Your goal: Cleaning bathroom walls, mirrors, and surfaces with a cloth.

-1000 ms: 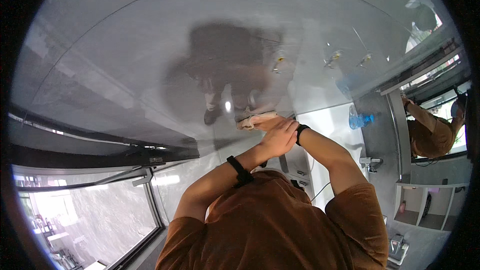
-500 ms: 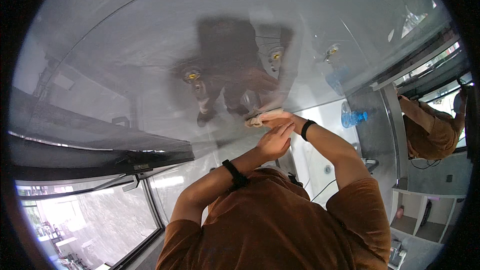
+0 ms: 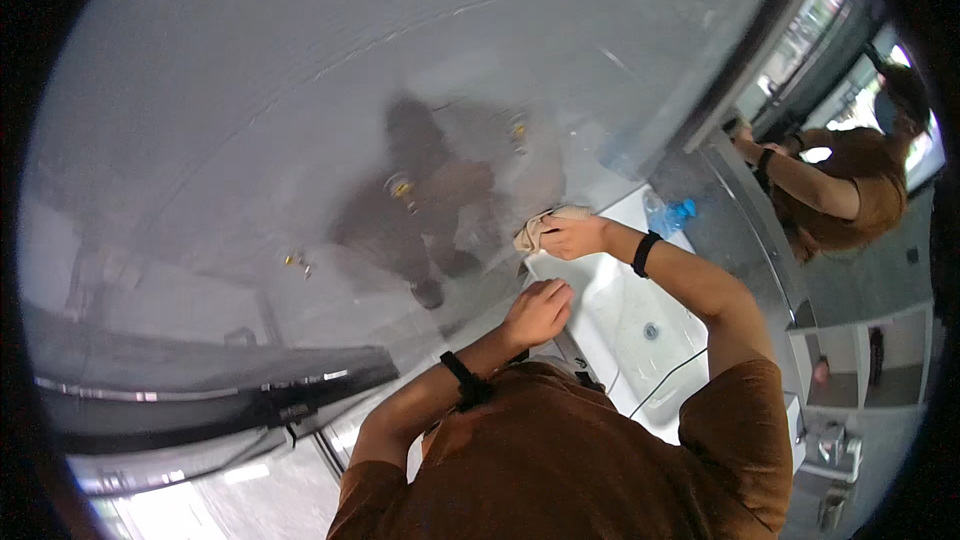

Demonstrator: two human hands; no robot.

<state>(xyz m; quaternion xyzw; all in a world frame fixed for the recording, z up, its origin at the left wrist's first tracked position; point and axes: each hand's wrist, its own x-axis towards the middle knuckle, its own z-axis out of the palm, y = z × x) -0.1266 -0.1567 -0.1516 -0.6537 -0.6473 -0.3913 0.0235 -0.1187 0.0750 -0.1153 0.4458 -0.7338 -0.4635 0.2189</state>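
A crumpled beige cloth point(image 3: 535, 234) is bunched under my right hand point(image 3: 577, 238), whose fingers close on it. The cloth touches the glossy grey wall point(image 3: 300, 120) just above the far corner of a white sink point(image 3: 640, 305). My left hand point(image 3: 540, 312) hangs in front of me, nearer and lower than the right one. Its fingers curl in toward the palm, and nothing shows in them. Both wrists wear black bands.
A clear blue plastic bottle point(image 3: 668, 214) stands at the sink's far right. Brass fittings point(image 3: 399, 187) stick out of the wall. To the right are a mirror point(image 3: 840, 170) and open shelves point(image 3: 863, 365); a dark window frame point(image 3: 270, 405) lies left. A black cable point(image 3: 668, 370) crosses the sink.
My hands have come apart: the left dropped away from the right wrist. The right hand, with the cloth, shifted slightly right. My view has turned, showing more of the sink.
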